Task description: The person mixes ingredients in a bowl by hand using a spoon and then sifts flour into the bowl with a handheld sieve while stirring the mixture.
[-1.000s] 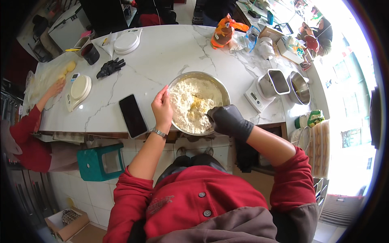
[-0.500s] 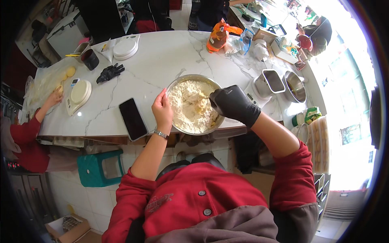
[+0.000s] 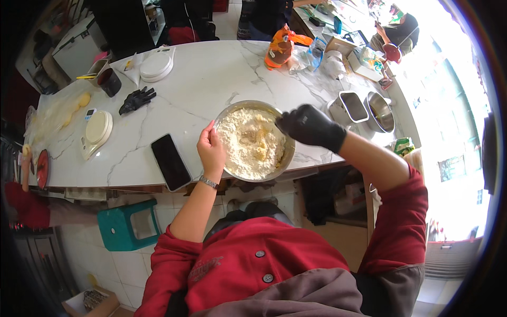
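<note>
A round metal mixing bowl [image 3: 290, 155] stands at the counter's near edge, partly over it. Pale flour [image 3: 237, 153] fills it, with a yellowish, wetter clump [image 3: 261, 142] right of the middle. My bare left hand [image 3: 212, 152] grips the bowl's left rim, thumb up along the side. In a black glove, my right hand [image 3: 311, 127] is over the right rim with its fingers curled together. Whether anything is inside those fingers is hidden. A black phone [image 3: 171, 162] lies left of my left hand.
Farther left are a kitchen scale [image 3: 97, 128], a loose black glove [image 3: 137, 100] and a dark cup [image 3: 110, 82]. On the right stand a rectangular metal container [image 3: 349, 108] and another metal bowl [image 3: 381, 119]. A co-worker's arm [image 3: 25, 174] shows at far left; a green stool [image 3: 127, 226] is below.
My right hand has lifted out of the flour, toward the right rim. My left hand keeps its hold on the bowl. At far left, the co-worker's hand has drawn back from the counter.
</note>
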The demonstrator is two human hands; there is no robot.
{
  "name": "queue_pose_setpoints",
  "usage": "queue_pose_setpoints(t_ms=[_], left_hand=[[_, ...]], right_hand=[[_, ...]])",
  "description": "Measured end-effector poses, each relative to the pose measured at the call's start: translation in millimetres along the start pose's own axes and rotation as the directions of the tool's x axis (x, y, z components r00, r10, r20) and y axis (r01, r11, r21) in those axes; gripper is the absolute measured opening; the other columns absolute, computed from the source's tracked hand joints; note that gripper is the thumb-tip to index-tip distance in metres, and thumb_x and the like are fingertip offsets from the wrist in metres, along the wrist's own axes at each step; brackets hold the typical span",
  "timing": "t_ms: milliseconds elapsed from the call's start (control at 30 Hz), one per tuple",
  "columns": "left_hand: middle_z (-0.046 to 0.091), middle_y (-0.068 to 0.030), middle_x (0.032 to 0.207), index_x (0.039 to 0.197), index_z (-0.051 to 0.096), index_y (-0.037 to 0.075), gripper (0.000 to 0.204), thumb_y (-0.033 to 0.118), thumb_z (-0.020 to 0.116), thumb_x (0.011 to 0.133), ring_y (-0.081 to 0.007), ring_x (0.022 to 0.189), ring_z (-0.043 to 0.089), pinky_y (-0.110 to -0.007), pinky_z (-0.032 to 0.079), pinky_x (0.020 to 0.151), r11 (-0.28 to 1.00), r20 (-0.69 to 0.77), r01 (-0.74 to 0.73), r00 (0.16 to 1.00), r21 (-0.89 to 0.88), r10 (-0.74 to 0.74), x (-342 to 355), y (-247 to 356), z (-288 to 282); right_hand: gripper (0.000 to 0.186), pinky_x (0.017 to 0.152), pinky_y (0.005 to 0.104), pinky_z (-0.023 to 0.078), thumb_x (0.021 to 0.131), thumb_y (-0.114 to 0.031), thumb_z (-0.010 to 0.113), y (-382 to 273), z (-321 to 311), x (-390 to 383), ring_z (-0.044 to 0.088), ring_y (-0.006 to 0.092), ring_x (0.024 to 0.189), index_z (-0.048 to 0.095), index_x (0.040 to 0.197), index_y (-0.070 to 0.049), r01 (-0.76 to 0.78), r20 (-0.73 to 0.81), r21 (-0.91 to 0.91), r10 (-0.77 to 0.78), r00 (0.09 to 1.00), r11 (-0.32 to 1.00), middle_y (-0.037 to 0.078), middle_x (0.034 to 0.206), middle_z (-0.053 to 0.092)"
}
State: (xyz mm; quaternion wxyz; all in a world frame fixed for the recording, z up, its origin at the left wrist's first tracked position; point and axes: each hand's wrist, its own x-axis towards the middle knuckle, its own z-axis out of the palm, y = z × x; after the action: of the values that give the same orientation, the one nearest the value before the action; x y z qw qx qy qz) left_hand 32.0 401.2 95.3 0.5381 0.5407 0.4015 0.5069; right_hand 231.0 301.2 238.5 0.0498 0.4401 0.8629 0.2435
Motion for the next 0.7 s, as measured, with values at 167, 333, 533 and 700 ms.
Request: queue_pose_setpoints(t_ms=[167, 333, 533, 700], left_hand=[[0.049, 0.0029, 0.065, 0.110, 0.054, -0.001, 0.026, 0.010, 0.044, 0.089, -0.0034, 0.054, 0.035, -0.020, 0.032, 0.050, 0.998, -0.022, 0.030, 0.999, 0.053, -0.029, -6.2, 3.0, 3.8], [0.045, 0.0044, 0.062, 0.110, 0.055, 0.000, 0.025, 0.009, 0.044, 0.089, -0.0024, 0.051, 0.032, -0.019, 0.029, 0.046, 0.999, -0.150, 0.034, 0.988, 0.025, -0.030, -15.1, 6.2, 5.6], [0.042, 0.0060, 0.061, 0.111, 0.055, 0.000, 0.025, 0.008, 0.043, 0.090, -0.0017, 0.051, 0.029, -0.019, 0.027, 0.045, 0.996, -0.144, 0.053, 0.988, -0.066, -0.062, -15.8, 9.6, 9.4], [0.040, 0.0067, 0.061, 0.110, 0.055, 0.000, 0.025, 0.008, 0.043, 0.090, -0.0017, 0.051, 0.028, -0.019, 0.026, 0.045, 0.994, -0.133, 0.059, 0.989, -0.088, -0.070, -15.1, 9.4, 8.3]], right_hand=[[0.005, 0.046, 0.0310, 0.044, 0.068, -0.011, 0.053, 12.2, 51.4, -21.1, 0.056, 0.0206, 0.051, 0.050, 0.065, -0.008, -0.135, 0.166, 0.037, 0.127, 0.978, 0.990, 0.006, 0.056, 0.051], [0.021, 0.056, 0.0427, 0.046, 0.070, -0.020, 0.052, -14.3, 31.7, -39.1, 0.056, 0.0351, 0.057, 0.061, 0.063, -0.002, -0.750, 0.570, 0.358, 0.506, 0.647, 0.557, 0.019, 0.062, 0.057], [0.022, 0.049, 0.0348, 0.043, 0.070, -0.018, 0.059, -43.1, 37.3, -35.9, 0.049, 0.0217, 0.042, 0.060, 0.064, 0.003, -0.885, 0.798, 0.465, 0.431, 0.420, 0.003, 0.015, 0.054, 0.055], [0.019, 0.036, 0.0273, 0.033, 0.074, -0.017, 0.061, -48.7, 48.4, -29.8, 0.037, 0.0091, 0.038, 0.065, 0.066, -0.001, -0.817, 0.918, 0.383, 0.278, 0.283, -0.431, 0.001, 0.049, 0.046]])
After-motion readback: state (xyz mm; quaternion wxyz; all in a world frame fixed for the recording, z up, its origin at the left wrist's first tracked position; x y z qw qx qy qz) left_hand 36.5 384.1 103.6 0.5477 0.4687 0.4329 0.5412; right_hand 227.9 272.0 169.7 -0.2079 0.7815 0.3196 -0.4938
